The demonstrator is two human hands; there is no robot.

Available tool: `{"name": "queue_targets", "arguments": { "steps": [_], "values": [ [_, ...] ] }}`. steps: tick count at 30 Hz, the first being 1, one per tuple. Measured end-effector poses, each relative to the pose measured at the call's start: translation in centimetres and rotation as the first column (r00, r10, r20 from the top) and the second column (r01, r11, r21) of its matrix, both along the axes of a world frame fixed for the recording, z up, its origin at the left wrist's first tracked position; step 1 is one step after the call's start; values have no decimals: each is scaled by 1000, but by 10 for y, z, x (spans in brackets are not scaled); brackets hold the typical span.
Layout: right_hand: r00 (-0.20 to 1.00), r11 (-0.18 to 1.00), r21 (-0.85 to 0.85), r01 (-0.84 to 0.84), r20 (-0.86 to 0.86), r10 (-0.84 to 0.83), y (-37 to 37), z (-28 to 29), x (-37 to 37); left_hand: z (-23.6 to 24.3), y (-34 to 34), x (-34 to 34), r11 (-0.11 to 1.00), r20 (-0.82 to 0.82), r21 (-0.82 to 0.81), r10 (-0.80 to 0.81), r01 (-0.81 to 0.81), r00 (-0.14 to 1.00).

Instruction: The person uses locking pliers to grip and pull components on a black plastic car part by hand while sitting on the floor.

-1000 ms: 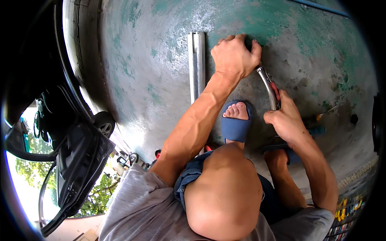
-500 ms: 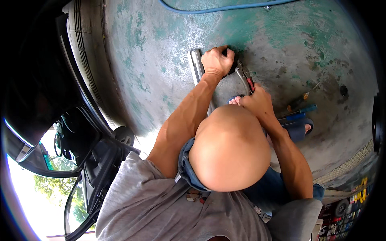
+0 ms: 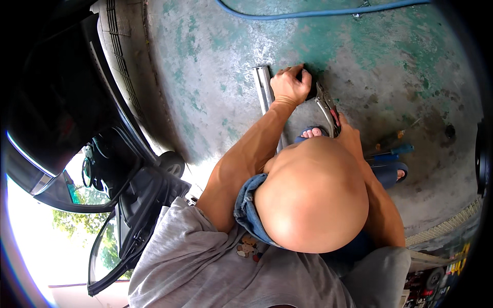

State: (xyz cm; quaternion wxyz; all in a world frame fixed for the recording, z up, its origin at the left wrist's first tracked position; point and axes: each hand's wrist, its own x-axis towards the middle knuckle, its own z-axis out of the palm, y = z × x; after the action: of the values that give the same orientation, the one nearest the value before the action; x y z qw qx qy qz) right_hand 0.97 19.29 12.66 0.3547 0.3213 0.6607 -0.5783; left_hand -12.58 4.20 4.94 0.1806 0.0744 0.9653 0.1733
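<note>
My left hand (image 3: 291,86) is curled in a fist on a dark piece (image 3: 311,91) low over the floor. What that piece is, I cannot make out. Locking pliers (image 3: 325,107) with a red part on one handle have their jaws up against it. Around the handles of those pliers my right hand (image 3: 349,134) is closed, partly hidden behind my bare knee. Just left of my left hand lies a long silver metal jack handle or bar (image 3: 262,84); its lower part runs behind my forearm.
Right of my sandalled foot (image 3: 393,173) lie a blue-handled screwdriver (image 3: 403,149) and an orange-and-black tool (image 3: 387,141). A blue hose (image 3: 298,14) crosses the far floor. A car with an open door (image 3: 138,205) stands at left. A drain grating (image 3: 447,222) lies at right.
The whole view has shifted, so the scene sits slightly farther right. My knee now covers more of my right hand and forearm. Both hands keep their holds.
</note>
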Motion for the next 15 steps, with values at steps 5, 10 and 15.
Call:
{"name": "queue_targets", "arguments": {
  "steps": [5, 10, 15],
  "values": [
    [997, 1000, 7, -26, -68, 27, 5, -10, 4, -2, -5, 2, 1000, 6, -10, -2, 2, 1000],
    [995, 998, 3, -69, -69, 69, 9, -10, 3, -4, -1, 1, 1000, -39, -18, -17, 16, 999],
    [999, 998, -45, -38, 22, 39, 14, 3, -9, -4, -2, 3, 1000, -46, -16, -22, 21, 999]
  ]
}}
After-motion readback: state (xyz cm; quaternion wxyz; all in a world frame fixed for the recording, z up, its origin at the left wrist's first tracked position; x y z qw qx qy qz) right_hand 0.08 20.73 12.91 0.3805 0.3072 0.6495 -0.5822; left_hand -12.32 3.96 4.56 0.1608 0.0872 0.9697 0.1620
